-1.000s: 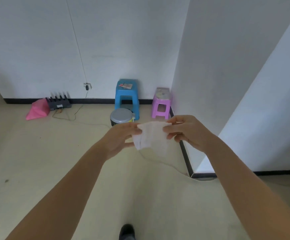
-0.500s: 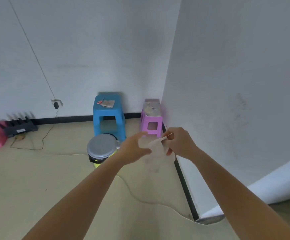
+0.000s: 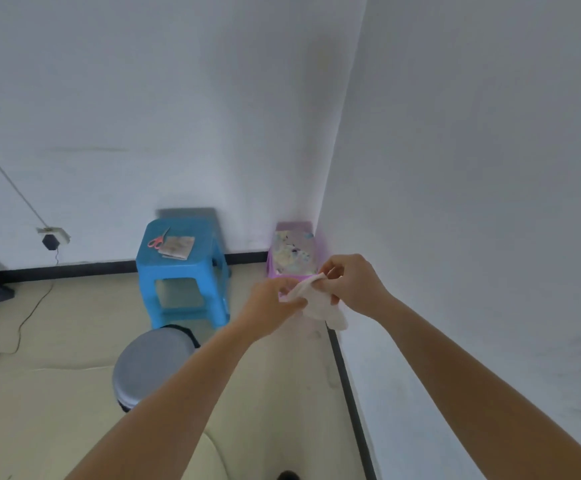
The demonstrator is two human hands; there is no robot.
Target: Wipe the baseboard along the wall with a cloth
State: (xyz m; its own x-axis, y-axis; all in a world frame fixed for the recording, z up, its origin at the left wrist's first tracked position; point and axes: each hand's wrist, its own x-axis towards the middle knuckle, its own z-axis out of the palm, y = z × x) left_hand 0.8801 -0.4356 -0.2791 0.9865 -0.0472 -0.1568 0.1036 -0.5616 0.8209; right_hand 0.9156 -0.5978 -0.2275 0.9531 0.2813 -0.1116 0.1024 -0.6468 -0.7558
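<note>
A small white cloth (image 3: 320, 303) is bunched between both hands at chest height, in front of the room's corner. My left hand (image 3: 270, 308) pinches its left edge and my right hand (image 3: 353, 285) grips its top right, with a loose end hanging below. The black baseboard (image 3: 348, 393) runs along the foot of the right wall, down and to the right of my hands. Another stretch of baseboard (image 3: 74, 268) follows the back wall. Neither hand touches the baseboard.
A blue plastic stool (image 3: 181, 271) with scissors and a booklet stands against the back wall. A pink stool (image 3: 294, 252) sits in the corner. A grey-lidded bin (image 3: 155, 365) is on the floor. A wall socket (image 3: 53, 235) and cable are at the left.
I have come closer to the corner, so the stools and bin look bigger. The cloth, held flat a second ago, is now gathered into a bunch between my hands.
</note>
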